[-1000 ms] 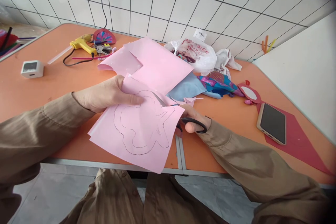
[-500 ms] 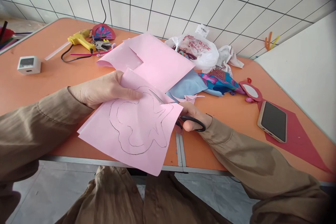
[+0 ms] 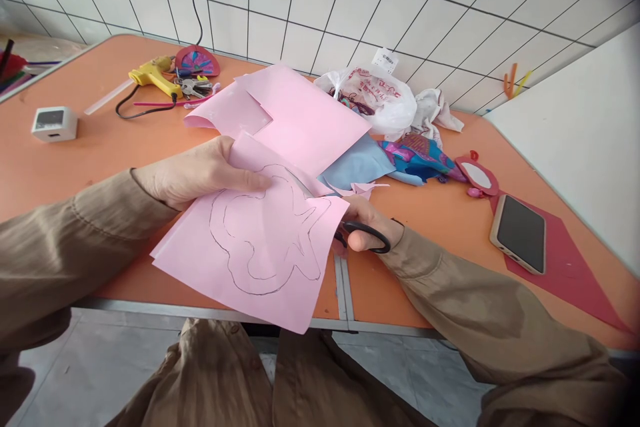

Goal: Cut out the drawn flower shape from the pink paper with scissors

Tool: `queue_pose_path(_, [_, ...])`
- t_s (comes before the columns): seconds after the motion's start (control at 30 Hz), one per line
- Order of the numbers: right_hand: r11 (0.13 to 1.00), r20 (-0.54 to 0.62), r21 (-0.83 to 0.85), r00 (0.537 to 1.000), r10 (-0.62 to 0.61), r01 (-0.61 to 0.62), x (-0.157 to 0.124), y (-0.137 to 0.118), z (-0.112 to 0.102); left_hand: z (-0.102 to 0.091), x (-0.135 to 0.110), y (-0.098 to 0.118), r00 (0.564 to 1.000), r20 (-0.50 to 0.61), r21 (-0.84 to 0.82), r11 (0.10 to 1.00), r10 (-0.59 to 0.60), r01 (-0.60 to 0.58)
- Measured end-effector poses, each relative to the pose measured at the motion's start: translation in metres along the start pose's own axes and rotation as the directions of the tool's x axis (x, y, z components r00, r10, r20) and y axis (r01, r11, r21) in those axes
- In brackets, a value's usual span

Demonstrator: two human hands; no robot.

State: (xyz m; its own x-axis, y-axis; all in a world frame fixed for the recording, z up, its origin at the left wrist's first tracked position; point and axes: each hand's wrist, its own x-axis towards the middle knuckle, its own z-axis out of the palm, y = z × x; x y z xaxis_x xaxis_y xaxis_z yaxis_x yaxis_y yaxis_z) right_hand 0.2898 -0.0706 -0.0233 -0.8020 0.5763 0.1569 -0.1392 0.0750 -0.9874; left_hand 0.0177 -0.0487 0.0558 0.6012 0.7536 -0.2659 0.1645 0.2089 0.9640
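My left hand (image 3: 213, 170) pinches the upper left part of a pink sheet (image 3: 265, 240), thumb on top. A curved outline is drawn on the sheet in dark pen, and a second layer shows along its left edge. My right hand (image 3: 367, 220) is closed on black-handled scissors (image 3: 375, 240), thumb through one loop. Their blades lie at a slit near the sheet's upper right edge, partly hidden by the paper. Behind my hands rest larger pink sheets (image 3: 305, 113), a light blue sheet (image 3: 357, 163) and pink scraps (image 3: 363, 190).
On the orange table's left are a yellow glue gun (image 3: 157, 77), keys (image 3: 196, 87) and a white cube (image 3: 55, 125). A white plastic bag (image 3: 383, 103) sits by the tiled wall. At right, a phone (image 3: 520, 233) lies on a red sheet (image 3: 575, 270).
The lower part of the drawn sheet has shifted very slightly to the right. Both hands keep their holds in nearly the same place.
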Motion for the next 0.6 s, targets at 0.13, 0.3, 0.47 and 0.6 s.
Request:
queue_pose_path(0.13, [0.999,0.008,0.038,0.999,0.038,-0.038,-0.0021,0.0023,-0.0019,0.0005,-0.0009,0.0015,0.997,0.073,-0.150,0.989,0.018,-0.007])
queue_pose_path(0.3, [0.990,0.001,0.138,1.000,0.023,-0.023,-0.0002,0.0016,0.0012,0.0051,-0.0011,0.0024,0.986,0.126,-0.228,0.971,0.107,-0.077])
queue_pose_path(0.47, [0.987,-0.015,0.144,0.998,-0.066,0.068,0.0014,0.0020,0.0035,0.0028,-0.0014,0.0018,0.988,0.123,-0.158,0.985,0.091,-0.071])
queue_pose_path(0.6, [0.993,-0.022,0.105,0.998,-0.054,0.056,-0.0017,0.0054,0.0012,0.0009,-0.0030,0.0029,0.987,0.128,-0.110,0.990,0.098,-0.084])
